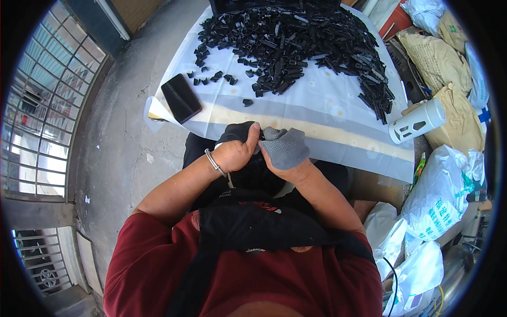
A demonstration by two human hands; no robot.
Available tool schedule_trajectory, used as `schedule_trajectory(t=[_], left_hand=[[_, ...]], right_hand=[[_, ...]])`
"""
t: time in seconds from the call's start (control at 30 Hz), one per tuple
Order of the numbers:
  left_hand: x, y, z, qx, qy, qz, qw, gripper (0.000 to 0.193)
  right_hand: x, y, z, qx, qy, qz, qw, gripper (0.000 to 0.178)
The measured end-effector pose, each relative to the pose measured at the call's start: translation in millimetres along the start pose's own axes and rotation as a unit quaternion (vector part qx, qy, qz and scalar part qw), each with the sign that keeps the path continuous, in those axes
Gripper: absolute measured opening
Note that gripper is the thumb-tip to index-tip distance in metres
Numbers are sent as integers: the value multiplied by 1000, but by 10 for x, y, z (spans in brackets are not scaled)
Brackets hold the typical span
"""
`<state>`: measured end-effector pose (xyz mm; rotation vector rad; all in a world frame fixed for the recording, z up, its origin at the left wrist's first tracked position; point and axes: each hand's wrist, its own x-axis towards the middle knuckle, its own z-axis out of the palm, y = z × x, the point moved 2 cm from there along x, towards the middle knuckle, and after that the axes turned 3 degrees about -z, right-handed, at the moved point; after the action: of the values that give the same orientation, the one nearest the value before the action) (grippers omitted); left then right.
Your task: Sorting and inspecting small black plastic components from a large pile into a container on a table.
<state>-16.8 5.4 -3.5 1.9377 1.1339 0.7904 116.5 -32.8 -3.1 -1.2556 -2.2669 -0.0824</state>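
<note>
In front of my body, at the near edge of the table, my two hands meet. My left hand (235, 155) wears a bracelet, its thumb bare and raised, its fingers closed against black-and-white fabric that looks like part of a glove. A grey dotted work glove (285, 147) lies bunched over most of my right hand (289, 173), leaving bare skin near the wrist and along the side facing my left hand. The right fingers are hidden. Beyond them, a large heap of small black plastic pieces (296, 45) covers much of the far tabletop.
A black phone (181, 98) lies on the table's white covering (232, 113) at the left. A white cylinder with cut-outs (417, 121) rests at the right edge. Stuffed sacks (435, 185) line the right side; concrete floor (124, 116) and a barred window (47, 100) are left.
</note>
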Motion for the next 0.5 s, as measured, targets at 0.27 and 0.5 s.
schedule_trajectory(t=[0.27,0.5], left_hand=[[308,-188,-295,301,-52,13,952,37],[676,-473,-117,362,23,85,928,18]], right_hand=[[367,651,-75,32,-82,184,979,34],[493,963,198,-103,-123,178,971,24]])
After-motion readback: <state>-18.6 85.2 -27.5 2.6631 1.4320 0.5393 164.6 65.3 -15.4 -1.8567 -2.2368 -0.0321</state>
